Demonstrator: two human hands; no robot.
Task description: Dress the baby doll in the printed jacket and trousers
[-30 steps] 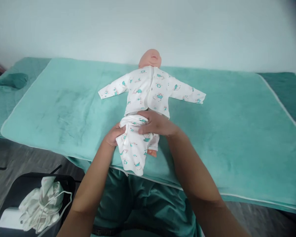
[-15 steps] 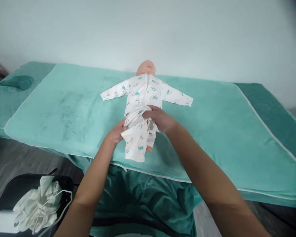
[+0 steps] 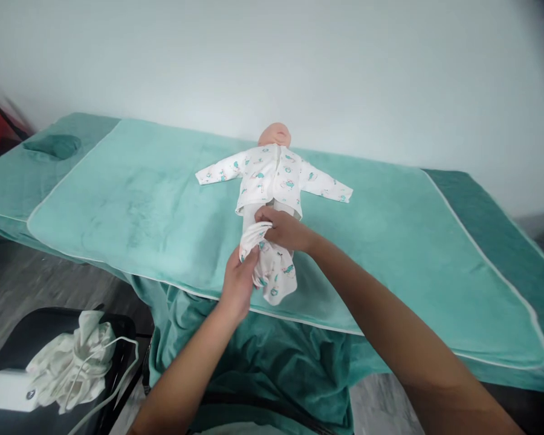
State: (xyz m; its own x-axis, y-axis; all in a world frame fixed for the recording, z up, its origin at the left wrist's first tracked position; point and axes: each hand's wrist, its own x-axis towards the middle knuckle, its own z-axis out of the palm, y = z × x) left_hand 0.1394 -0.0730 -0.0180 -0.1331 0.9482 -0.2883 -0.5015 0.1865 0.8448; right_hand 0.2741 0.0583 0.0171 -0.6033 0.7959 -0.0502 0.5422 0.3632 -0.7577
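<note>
A baby doll (image 3: 275, 134) lies on its back, head toward the wall, on a green padded bed cover. It wears a white printed jacket (image 3: 267, 175) with the sleeves spread wide. Matching printed baby trousers (image 3: 276, 275) are bunched over its lower legs. Gripping the waistband at its upper edge is my right hand (image 3: 285, 231), fingers closed. My left hand (image 3: 242, 281) pinches the left side of the trousers between thumb and fingers. Pale legs show between the jacket hem and the waistband; the doll's feet are hidden in the cloth.
The green bed cover (image 3: 163, 181) spreads wide to both sides, with a white wall behind. At lower left, a black chair (image 3: 22, 338) holds crumpled pale cloth (image 3: 75, 365), a white power bank-like box (image 3: 9, 389) and a white cable (image 3: 133, 356).
Both hands have drawn the trousers toward me, uncovering the upper legs below the jacket hem. My left hand has moved right and nearer to me. The view has shifted slightly.
</note>
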